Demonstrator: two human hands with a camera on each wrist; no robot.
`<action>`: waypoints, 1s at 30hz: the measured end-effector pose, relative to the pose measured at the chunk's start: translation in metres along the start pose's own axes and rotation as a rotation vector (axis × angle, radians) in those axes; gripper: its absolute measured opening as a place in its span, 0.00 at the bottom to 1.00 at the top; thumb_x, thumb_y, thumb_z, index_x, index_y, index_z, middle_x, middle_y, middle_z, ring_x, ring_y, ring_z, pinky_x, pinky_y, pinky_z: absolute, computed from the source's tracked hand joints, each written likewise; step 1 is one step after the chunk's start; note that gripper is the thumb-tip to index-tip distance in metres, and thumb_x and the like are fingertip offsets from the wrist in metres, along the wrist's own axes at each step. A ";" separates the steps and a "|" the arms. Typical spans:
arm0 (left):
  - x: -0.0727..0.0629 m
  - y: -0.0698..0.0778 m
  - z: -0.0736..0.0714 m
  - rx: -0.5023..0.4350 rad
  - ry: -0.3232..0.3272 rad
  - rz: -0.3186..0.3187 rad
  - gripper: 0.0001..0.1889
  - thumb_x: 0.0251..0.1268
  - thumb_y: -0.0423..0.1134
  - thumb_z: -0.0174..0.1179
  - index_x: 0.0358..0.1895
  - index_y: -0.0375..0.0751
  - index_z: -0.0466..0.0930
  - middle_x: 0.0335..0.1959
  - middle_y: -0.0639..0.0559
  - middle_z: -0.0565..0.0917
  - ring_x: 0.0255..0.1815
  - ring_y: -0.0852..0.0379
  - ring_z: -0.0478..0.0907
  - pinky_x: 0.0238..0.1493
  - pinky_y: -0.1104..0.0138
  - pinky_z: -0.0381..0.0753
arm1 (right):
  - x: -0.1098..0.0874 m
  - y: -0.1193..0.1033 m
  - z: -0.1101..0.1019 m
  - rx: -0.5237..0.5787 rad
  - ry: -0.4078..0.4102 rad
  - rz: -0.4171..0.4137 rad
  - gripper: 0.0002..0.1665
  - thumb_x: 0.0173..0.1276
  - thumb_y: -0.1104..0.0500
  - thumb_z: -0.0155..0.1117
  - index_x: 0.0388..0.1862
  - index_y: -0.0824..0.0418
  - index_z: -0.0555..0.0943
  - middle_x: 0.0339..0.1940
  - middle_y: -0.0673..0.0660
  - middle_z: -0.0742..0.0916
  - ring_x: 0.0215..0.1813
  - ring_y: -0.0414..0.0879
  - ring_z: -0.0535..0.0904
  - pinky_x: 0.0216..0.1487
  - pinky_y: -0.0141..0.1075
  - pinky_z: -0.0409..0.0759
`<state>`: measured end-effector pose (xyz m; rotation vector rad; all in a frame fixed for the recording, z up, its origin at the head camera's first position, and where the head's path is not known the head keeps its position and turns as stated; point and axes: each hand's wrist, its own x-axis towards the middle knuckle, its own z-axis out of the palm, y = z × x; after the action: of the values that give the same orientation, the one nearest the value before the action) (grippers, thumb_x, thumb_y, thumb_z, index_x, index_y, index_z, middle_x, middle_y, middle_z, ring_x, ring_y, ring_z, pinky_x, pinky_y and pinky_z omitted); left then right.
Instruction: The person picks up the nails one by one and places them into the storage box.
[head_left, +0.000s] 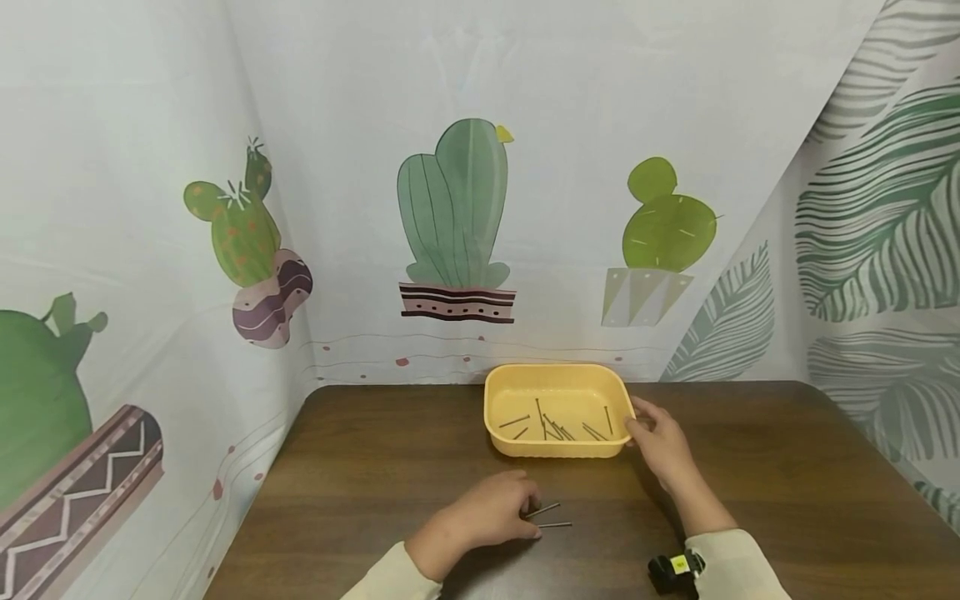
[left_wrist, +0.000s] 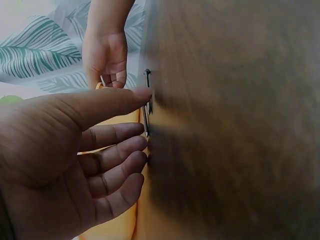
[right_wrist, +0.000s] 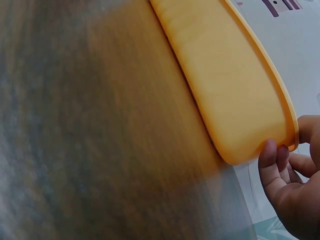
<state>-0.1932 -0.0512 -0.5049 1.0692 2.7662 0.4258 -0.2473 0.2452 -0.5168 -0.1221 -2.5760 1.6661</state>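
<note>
A yellow plastic basin (head_left: 558, 450) stands at the back of the table, with several loose nails (head_left: 555, 429) on its floor. My right hand (head_left: 663, 446) holds the basin's right rim, thumb on one side and fingers on the other; the right wrist view shows this hand (right_wrist: 295, 200) at the basin's corner (right_wrist: 240, 150). In front of the basin, two nails (head_left: 557, 525) lie on the table. Over their near ends is my left hand (head_left: 491, 510), its thumb and forefinger apart around them. The left wrist view has the thumb tip overlapping the nails (left_wrist: 146, 122); firm contact cannot be told.
The brown wooden table (head_left: 360, 483) runs to a cloth backdrop (head_left: 337, 167) printed with cacti and leaves. A black device with a yellow label (head_left: 678, 565) is at the right wrist, by the cream sleeve (head_left: 735, 567).
</note>
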 end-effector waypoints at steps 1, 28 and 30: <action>0.000 0.000 0.000 0.003 0.003 -0.006 0.15 0.54 0.53 0.74 0.41 0.53 0.85 0.31 0.65 0.79 0.39 0.69 0.76 0.45 0.75 0.77 | 0.000 0.000 0.000 -0.005 0.000 -0.001 0.33 0.79 0.59 0.54 0.77 0.69 0.63 0.65 0.69 0.71 0.50 0.49 0.81 0.44 0.32 0.86; 0.002 -0.003 0.006 0.005 0.061 -0.036 0.04 0.61 0.43 0.70 0.30 0.54 0.84 0.23 0.68 0.81 0.47 0.65 0.82 0.54 0.71 0.79 | 0.002 0.001 0.001 -0.003 0.012 -0.008 0.32 0.78 0.59 0.54 0.76 0.69 0.64 0.64 0.69 0.71 0.49 0.49 0.81 0.44 0.34 0.87; 0.002 -0.003 0.005 0.001 0.056 -0.044 0.04 0.61 0.42 0.69 0.30 0.54 0.84 0.24 0.68 0.81 0.46 0.65 0.81 0.53 0.71 0.79 | 0.002 0.002 0.001 -0.004 0.014 -0.009 0.31 0.78 0.59 0.54 0.76 0.69 0.65 0.64 0.69 0.71 0.49 0.49 0.81 0.44 0.33 0.87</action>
<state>-0.1955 -0.0510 -0.5112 1.0100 2.8324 0.4555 -0.2497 0.2452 -0.5188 -0.1213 -2.5663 1.6509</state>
